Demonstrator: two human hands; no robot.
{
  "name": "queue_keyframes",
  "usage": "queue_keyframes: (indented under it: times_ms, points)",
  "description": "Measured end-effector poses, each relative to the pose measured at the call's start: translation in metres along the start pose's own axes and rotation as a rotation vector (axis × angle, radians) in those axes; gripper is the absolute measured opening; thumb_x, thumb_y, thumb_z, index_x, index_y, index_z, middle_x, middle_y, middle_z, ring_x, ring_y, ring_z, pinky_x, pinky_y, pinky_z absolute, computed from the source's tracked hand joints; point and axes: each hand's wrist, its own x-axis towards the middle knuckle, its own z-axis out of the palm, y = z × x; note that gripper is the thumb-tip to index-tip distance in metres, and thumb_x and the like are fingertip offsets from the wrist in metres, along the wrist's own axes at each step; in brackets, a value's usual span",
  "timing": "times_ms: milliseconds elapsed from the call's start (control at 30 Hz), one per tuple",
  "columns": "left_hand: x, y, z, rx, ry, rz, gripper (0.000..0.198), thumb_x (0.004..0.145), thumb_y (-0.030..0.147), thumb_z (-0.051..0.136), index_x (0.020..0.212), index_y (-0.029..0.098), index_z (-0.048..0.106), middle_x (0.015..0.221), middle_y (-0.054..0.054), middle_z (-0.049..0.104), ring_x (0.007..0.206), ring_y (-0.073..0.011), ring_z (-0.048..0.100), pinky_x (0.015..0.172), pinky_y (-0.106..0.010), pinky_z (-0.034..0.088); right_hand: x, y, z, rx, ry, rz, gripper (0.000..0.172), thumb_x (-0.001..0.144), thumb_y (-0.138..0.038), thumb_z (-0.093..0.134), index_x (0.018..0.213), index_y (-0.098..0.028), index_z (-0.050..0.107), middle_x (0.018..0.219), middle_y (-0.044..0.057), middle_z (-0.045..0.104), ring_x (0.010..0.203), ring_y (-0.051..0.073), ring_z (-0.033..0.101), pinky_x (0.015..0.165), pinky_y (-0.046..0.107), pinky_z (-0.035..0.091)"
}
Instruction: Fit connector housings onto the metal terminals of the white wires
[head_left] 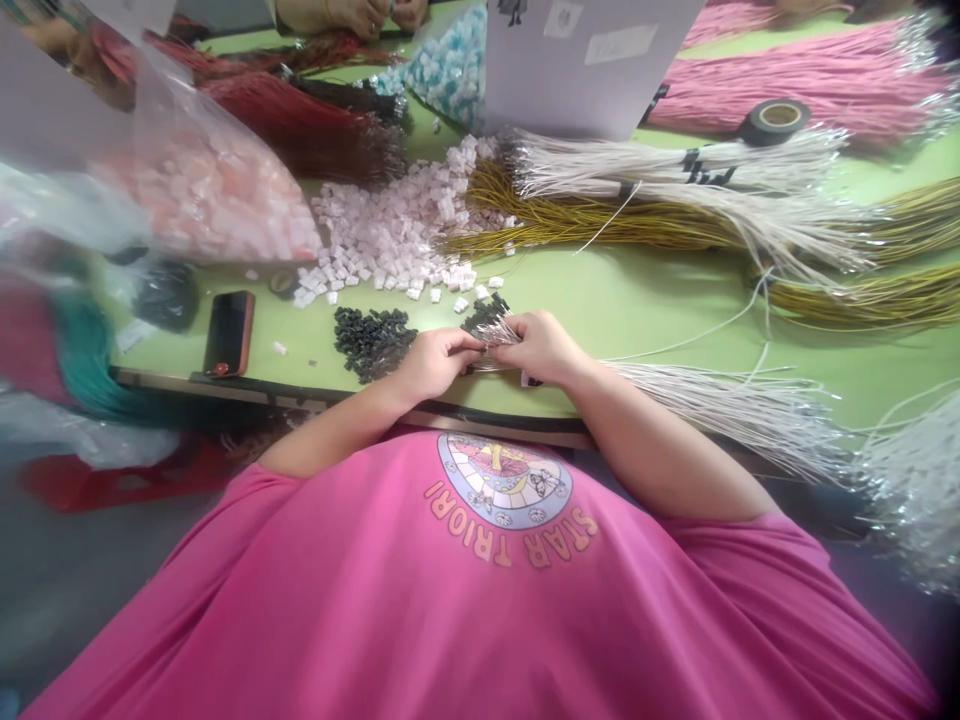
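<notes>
Both hands meet mid-view: right hand (544, 347) grips white wires (705, 400) near their tips, probably keeping ends together, lengths trailing just past 3 o'clock; left hand (442, 362) pinches at the tips, exact piece unclear; black plastic parts (371, 338) sit between 9 and 10, presumably for easy reach.

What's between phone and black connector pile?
Head view: a small white piece and a tiny brownish speck, too small to identify, lie between the phone and the black connector pile.
</notes>
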Motion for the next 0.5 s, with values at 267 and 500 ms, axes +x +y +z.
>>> queue_keyframes:
  times_ms: [267, 500]
  points:
    - [-0.003, 0.003, -0.025, 0.257, -0.026, 0.165, 0.016, 0.081, 0.018, 0.06, 0.094, 0.019, 0.069, 0.096, -0.005, 0.068, 0.088, -0.0171, 0.061, 0.083, -0.031, 0.047, 0.0, 0.0, -0.005, 0.091, -0.005, -0.026, 0.017, 0.068, -0.031, 0.063, 0.074, -0.016, 0.061, 0.067, -0.001, 0.059, 0.049, 0.008, 0.052, 0.036, 0.018, 0.038]
    - [0.016, -0.05, -0.119, 0.512, 0.212, -0.06, 0.016, 0.076, 0.007, 0.061, 0.087, 0.014, 0.068, 0.082, 0.0, 0.06, 0.081, -0.0137, 0.05, 0.086, -0.028, 0.035, 0.002, 0.001, -0.012, 0.106, -0.098, 0.043, 0.019, 0.068, -0.032, 0.065, 0.077, -0.016, 0.069, 0.064, 0.001, 0.062, 0.05, 0.01, 0.055, 0.04, 0.021, 0.043]
